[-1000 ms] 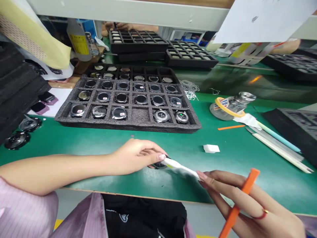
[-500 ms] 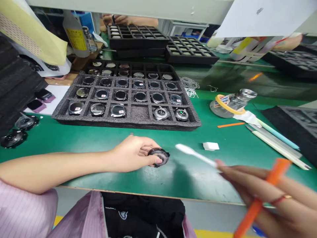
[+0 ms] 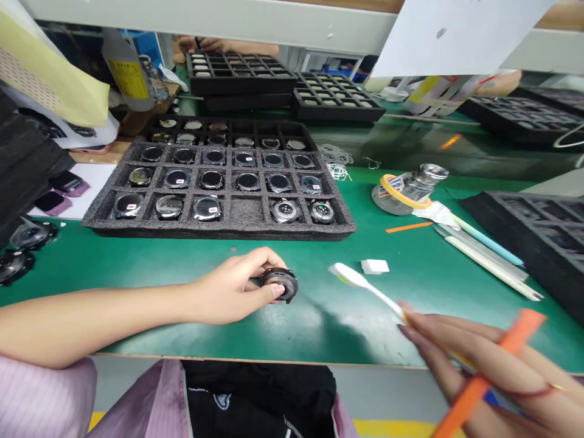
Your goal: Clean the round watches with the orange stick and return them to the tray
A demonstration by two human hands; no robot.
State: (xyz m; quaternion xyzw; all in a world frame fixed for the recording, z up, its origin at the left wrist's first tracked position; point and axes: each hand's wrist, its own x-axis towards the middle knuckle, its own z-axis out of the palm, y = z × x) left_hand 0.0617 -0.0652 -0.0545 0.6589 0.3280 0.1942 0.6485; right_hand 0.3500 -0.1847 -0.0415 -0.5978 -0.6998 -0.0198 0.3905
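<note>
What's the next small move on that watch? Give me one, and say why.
Probably bring the white brush in the right hand over and brush the watch: the left hand grips the watch, and the brush head already points toward it.

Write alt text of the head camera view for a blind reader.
A left hand pinches a round black watch body while a right hand holds a white plastic brush and an orange plastic strip over a green workbench. A dark grey foam tray holds round watch parts behind them.
</note>
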